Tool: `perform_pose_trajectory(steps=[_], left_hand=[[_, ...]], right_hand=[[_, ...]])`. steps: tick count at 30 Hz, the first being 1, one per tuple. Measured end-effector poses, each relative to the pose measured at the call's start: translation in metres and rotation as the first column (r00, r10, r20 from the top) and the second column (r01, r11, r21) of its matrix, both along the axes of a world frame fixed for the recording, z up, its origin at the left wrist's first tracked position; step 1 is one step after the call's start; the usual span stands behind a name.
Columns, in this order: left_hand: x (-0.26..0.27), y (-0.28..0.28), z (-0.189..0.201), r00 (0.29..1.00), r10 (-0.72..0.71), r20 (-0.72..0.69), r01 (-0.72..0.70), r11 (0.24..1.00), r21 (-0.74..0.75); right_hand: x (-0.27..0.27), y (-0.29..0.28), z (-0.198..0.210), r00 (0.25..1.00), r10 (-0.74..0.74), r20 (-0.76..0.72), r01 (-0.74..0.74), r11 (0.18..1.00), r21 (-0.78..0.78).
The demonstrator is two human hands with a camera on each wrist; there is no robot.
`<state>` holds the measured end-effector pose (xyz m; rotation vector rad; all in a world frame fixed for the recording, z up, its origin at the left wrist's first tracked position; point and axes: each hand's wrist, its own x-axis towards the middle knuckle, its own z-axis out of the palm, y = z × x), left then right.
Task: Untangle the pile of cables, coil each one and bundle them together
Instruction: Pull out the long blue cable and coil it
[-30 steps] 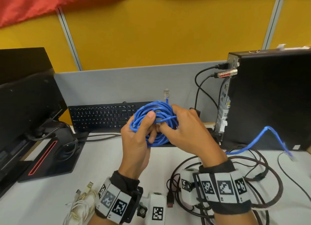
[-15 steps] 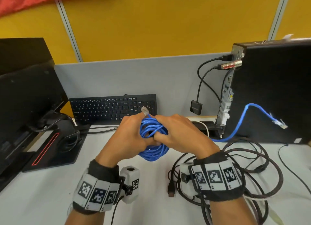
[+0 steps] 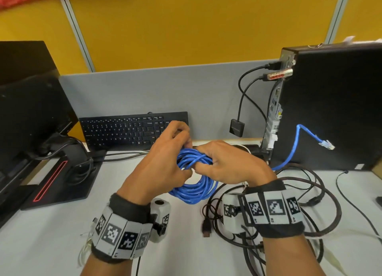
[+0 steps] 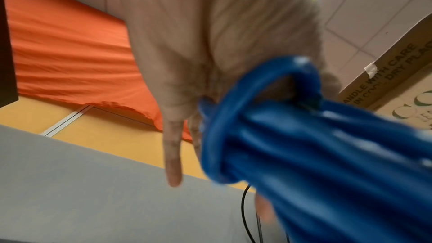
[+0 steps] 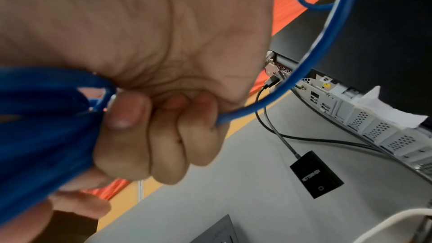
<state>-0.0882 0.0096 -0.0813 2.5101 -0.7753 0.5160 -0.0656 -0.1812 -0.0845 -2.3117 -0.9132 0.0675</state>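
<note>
Both grips are on the blue cable coil (image 3: 195, 173), held just above the surface (image 3: 51, 234) in front of the keyboard (image 3: 132, 130). Left hand (image 3: 159, 164): thumb and forefingers pinch the coil's upper left side; in the left wrist view one finger hangs straight while a single turn loops across the gathered strands, so this hold is only partial. Risk: if that pinch slackens, the stacked turns can spring apart and the coil has to be rewound. Right hand (image 3: 231, 164): fingers curl tightly round the coil's right side and round the free tail (image 3: 293, 149), which leaves the fist and arcs up to its clear plug (image 3: 326, 145), hanging in the air in front of the black computer case (image 3: 334, 106). Risk: the swinging plug can catch on the black leads plugged into the case's rear panel, or drop into the black cable tangle (image 3: 299, 193) on the surface under the right wrist, and snag there. Judgement: pulling the tail too hard while wrapping would squeeze the coil out of round or kink the cable.
</note>
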Motion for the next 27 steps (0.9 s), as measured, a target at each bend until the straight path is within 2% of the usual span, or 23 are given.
perform_pose_trajectory(steps=[4,9,13,16,19,22,25,27], left_hand=[[-0.003,0.002,0.003,0.999,0.016,-0.032,-0.013,0.998,0.066],[-0.007,0.007,0.007,0.982,-0.172,-0.076,0.162,0.98,-0.12],[-0.009,0.009,0.007,0.965,-0.252,-0.071,0.228,0.943,-0.243],[-0.009,0.003,0.004,0.961,-0.259,-0.099,0.237,0.952,-0.194],[-0.007,-0.003,0.001,0.955,-0.236,-0.178,0.213,0.968,-0.136],[-0.006,-0.008,-0.001,0.94,-0.24,-0.243,0.225,0.971,-0.087],[-0.005,-0.008,0.002,0.955,-0.222,-0.196,0.206,0.973,-0.099],[-0.005,-0.001,0.005,0.965,-0.225,-0.136,0.212,0.972,-0.106]], right_hand=[[-0.002,0.003,0.002,1.0,0.001,0.005,-0.001,1.0,-0.018],[-0.005,0.003,0.004,0.997,0.029,-0.07,-0.025,0.998,0.053],[-0.003,-0.003,0.003,0.995,0.023,-0.097,-0.006,0.984,0.177],[-0.001,-0.012,0.001,0.993,-0.033,-0.11,0.058,0.97,0.236],[0.003,-0.019,-0.001,0.988,-0.099,-0.116,0.124,0.965,0.23],[0.003,-0.027,-0.001,0.991,-0.077,-0.111,0.1,0.971,0.215],[0.002,-0.03,0.001,0.992,-0.068,-0.106,0.091,0.969,0.23],[0.004,-0.028,0.002,0.989,-0.122,-0.079,0.14,0.941,0.309]])
